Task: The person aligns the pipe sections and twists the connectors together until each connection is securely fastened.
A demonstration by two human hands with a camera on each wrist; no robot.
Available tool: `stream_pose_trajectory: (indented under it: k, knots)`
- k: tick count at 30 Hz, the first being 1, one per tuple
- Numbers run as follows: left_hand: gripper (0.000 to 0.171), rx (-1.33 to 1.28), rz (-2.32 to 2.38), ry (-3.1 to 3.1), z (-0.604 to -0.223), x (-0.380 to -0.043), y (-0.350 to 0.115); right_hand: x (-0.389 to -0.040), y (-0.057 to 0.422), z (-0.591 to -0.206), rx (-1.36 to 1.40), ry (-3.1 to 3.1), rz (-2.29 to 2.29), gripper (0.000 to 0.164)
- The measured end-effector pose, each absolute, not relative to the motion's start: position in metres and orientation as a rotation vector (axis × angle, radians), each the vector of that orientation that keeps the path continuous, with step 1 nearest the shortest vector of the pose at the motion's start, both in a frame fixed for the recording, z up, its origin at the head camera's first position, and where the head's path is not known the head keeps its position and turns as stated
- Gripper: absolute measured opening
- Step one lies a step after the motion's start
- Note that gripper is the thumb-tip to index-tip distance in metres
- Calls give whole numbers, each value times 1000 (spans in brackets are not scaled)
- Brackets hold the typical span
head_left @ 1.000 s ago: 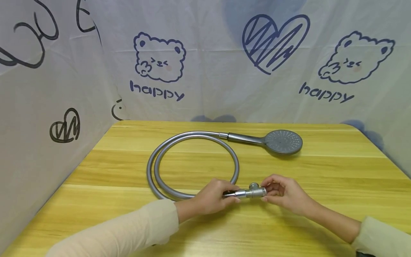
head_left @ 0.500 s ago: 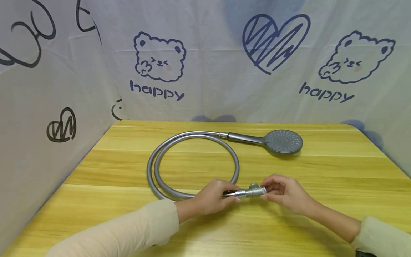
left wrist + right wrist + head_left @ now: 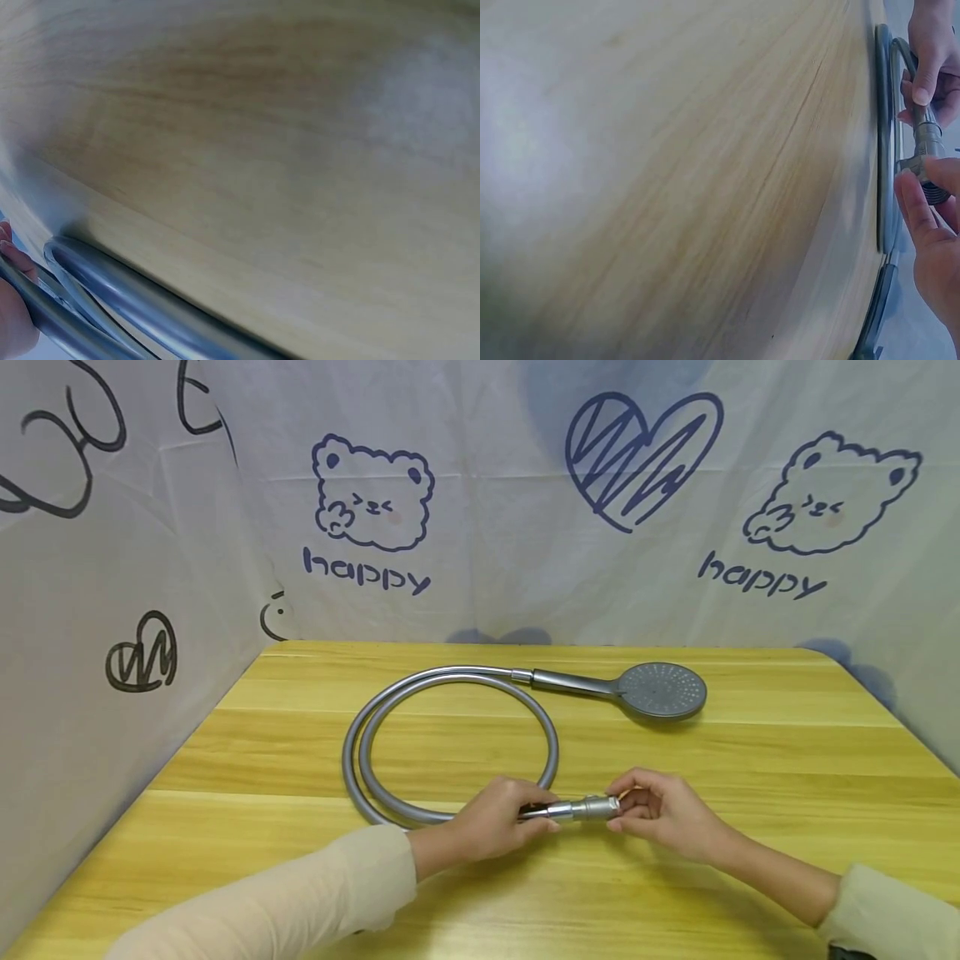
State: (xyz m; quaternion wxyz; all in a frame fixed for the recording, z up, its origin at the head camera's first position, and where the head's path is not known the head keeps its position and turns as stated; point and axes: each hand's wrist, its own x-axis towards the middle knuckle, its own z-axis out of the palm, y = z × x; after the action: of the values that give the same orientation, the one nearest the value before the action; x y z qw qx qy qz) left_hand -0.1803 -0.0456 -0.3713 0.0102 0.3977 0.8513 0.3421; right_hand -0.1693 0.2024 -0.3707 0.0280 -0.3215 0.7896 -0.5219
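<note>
In the head view, my left hand (image 3: 498,820) grips the end of the grey shower hose (image 3: 553,752) just behind its shiny connector (image 3: 559,812). Joined to that connector is a short metal tee fitting (image 3: 597,807), whose far end my right hand (image 3: 671,814) pinches between thumb and fingers. The right wrist view shows both hands on this piece, with the fitting (image 3: 928,139) lined up with the hose and a threaded end by the right fingers. Only a few left fingers (image 3: 19,262) appear at the edge of the left wrist view, by the hose (image 3: 150,300).
The hose lies in a loop on the wooden table (image 3: 300,752). At its other end a shower head (image 3: 662,691) rests face up toward the back. White cloth with drawings (image 3: 510,527) hangs behind and to the left.
The fitting has turned about its length: its round side outlet, which stuck up before, now barely shows on top. My left hand has stayed nearly still; the right fingers shifted slightly.
</note>
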Motion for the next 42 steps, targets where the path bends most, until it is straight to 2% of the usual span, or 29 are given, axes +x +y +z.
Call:
stream_pose_trajectory:
  k: [24,33,42]
  knots:
    - [20,1244,1050,2671,-370,-181,-46,-170,201,-369,-913,2378,-1580,25]
    - [19,1279,1067,2659,-369,-180,-47,-169,202,-367,-819,2369,-1577,29]
    - [20,1255,1074,2648,-370,-180,-47,-170,203,-368,-883,2355,-1580,35]
